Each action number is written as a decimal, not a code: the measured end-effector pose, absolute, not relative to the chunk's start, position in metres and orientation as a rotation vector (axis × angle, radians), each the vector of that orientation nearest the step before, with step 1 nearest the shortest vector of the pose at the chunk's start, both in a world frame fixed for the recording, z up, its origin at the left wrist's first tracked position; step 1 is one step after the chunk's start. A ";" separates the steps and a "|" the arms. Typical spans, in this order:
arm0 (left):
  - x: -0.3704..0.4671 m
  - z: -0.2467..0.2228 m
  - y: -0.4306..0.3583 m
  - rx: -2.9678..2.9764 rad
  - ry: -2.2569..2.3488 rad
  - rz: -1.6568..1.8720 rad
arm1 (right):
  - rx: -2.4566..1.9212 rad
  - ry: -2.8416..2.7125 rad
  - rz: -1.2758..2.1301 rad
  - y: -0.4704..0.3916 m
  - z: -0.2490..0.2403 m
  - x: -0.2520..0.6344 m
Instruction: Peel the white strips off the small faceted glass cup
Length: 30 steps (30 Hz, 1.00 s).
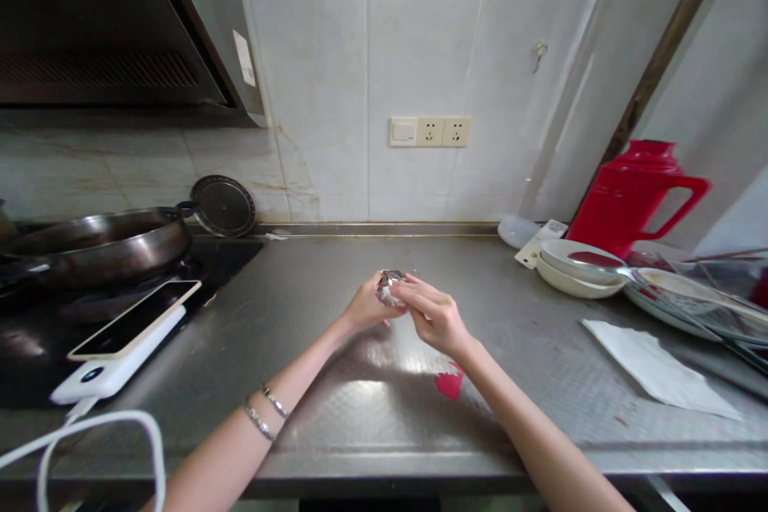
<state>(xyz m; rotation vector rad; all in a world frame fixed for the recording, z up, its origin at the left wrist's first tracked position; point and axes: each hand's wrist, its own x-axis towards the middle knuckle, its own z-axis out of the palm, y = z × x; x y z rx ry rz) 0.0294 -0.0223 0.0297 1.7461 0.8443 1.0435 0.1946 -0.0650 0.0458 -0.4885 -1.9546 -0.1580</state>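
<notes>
Above the middle of the steel counter (pixel 318 424), my left hand (pixel 366 306) is wrapped round a small round object (pixel 389 288) with a dark, silvery, crinkled-looking top. Its exact kind does not show. From the right, my right hand (pixel 437 316) reaches over it, with bent fingers pressed together on its top edge. The fingers hide much of the object's side. Below my right wrist lies a torn red scrap (pixel 450 382) with a jagged edge, touching neither hand.
On the left, a pan (pixel 102 244) sits on the black stove, with a phone (pixel 141 320) and a corded white device (pixel 120 360) nearer. At right are a red thermos jug (pixel 636 196), stacked bowls (pixel 579 280), plates (pixel 672 312) and a white paper napkin (pixel 657 368).
</notes>
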 end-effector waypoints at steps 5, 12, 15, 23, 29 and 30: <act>0.030 0.029 -0.025 1.771 0.809 0.995 | -0.780 -1.604 0.035 -0.060 0.048 0.197; 0.031 0.029 -0.026 1.701 0.694 1.019 | -0.644 -1.796 0.072 -0.061 0.048 0.197; 0.030 0.033 -0.027 1.659 0.658 1.004 | -0.545 -1.842 -0.047 -0.063 0.049 0.196; 0.028 0.037 -0.029 1.617 0.629 1.014 | -0.435 -1.817 -0.083 -0.078 0.055 0.197; 0.026 0.041 -0.028 1.667 0.572 1.107 | -0.796 -1.421 0.080 -0.072 0.057 0.203; 0.027 0.042 -0.029 1.687 0.567 1.118 | -0.846 -1.390 0.101 -0.070 0.056 0.203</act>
